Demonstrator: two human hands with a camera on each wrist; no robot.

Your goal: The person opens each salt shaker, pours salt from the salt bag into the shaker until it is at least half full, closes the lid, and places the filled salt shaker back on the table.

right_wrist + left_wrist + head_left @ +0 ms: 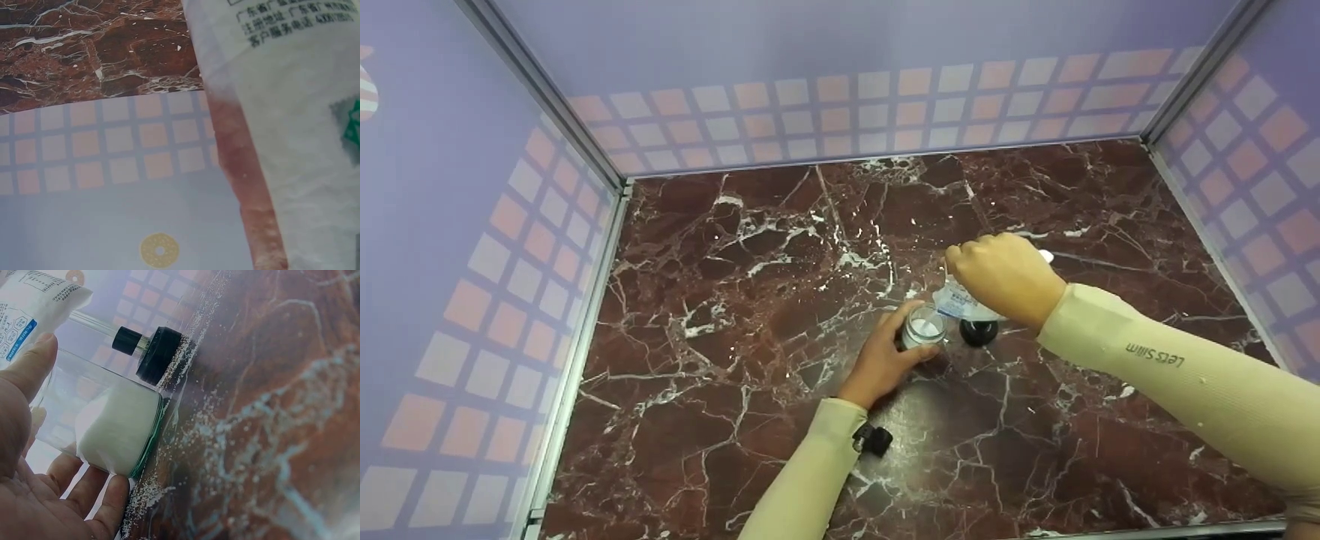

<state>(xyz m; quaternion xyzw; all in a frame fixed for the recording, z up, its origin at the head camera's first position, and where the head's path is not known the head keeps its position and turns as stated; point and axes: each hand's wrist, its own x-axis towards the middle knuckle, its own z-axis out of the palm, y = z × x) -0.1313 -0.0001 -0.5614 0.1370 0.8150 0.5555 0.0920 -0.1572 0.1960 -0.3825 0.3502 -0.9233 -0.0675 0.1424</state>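
My left hand point(885, 358) holds a clear glass jar point(924, 330) from its left side, thumb and fingers around it. White granules point(121, 424) fill the lower part of the jar, sloping to one side in the left wrist view. My right hand point(1006, 276) grips a printed plastic salt bag point(962, 303) from above, just right of the jar. The bag's lower corner is tilted at the jar's mouth; whether granules are flowing cannot be told. The right wrist view shows the bag's side point(304, 129) close up.
A black lid point(979, 333) with a clear rod point(93, 324) attached stands right of the jar, partly under the bag. White grains point(152, 492) are scattered on the dark red marbled table point(697, 420). Purple checked panels point(840, 112) enclose the back and sides.
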